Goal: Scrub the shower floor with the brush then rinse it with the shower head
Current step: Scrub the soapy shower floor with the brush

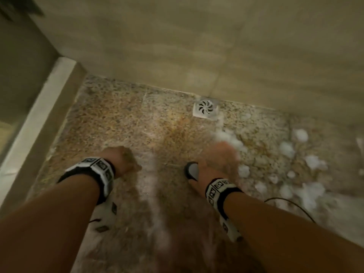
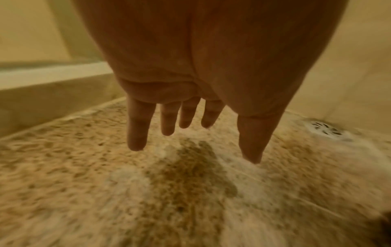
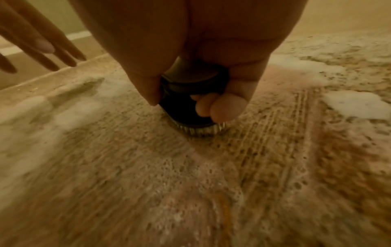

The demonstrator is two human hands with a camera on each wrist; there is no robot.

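The shower floor [image 1: 122, 123] is speckled stone, wet and streaked with white foam. My right hand [image 1: 216, 158] grips a black round brush [image 3: 186, 100], fingers and thumb curled round its body. Its pale bristles [image 3: 198, 131] press on the floor, and scrub lines show in the foam beside it. In the head view the brush's dark end [image 1: 192, 170] sticks out by the blurred right hand. My left hand [image 2: 194, 150] hangs just above the floor [image 2: 84, 167] with fingers [image 2: 137, 143] straight and holding nothing. It lies left of the brush [image 1: 120, 160]. No shower head is in view.
A square metal drain [image 1: 205, 109] sits at the foot of the tiled back wall [image 1: 197, 46]. A raised pale curb [image 1: 39, 119] borders the floor on the left. Several thick foam clumps [image 1: 285, 148] lie on the right. A thin black cable [image 1: 285, 201] trails by my right forearm.
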